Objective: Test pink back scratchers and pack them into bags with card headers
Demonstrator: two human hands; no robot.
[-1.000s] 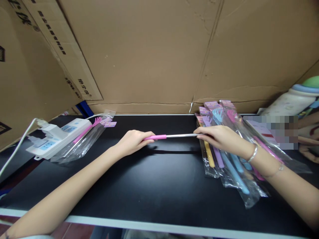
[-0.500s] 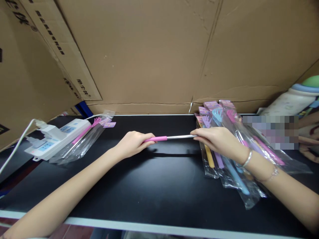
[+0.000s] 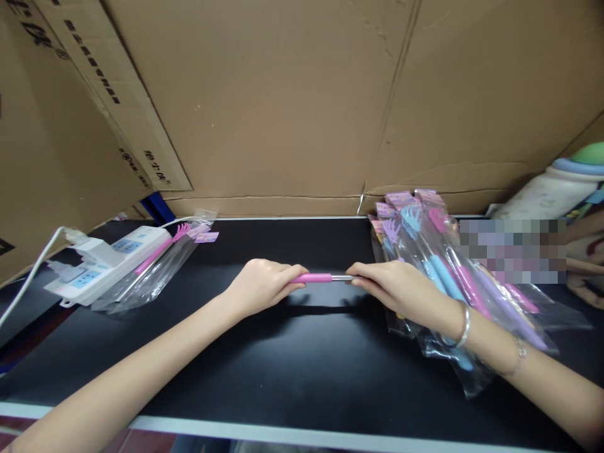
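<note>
A telescopic back scratcher (image 3: 325, 277) with a pink grip and a metal rod is held level just above the black table (image 3: 292, 371). My left hand (image 3: 262, 286) is closed round the pink grip end. My right hand (image 3: 396, 286) is closed on the other end, its head hidden under the fingers. Only a short piece of metal rod shows between the two hands. Under my right wrist lies a pile of bagged back scratchers (image 3: 438, 277) in pink, blue and purple.
A white power strip (image 3: 106, 261) with a cable sits at the left, with a bagged pink scratcher (image 3: 160, 267) beside it. Cardboard walls (image 3: 292, 100) close off the back and left. A bottle (image 3: 561, 189) and another person's hand (image 3: 585, 277) are at the far right.
My right hand has moved left toward my left hand, and the visible metal rod between them has grown much shorter. The left hand shifted slightly right.
</note>
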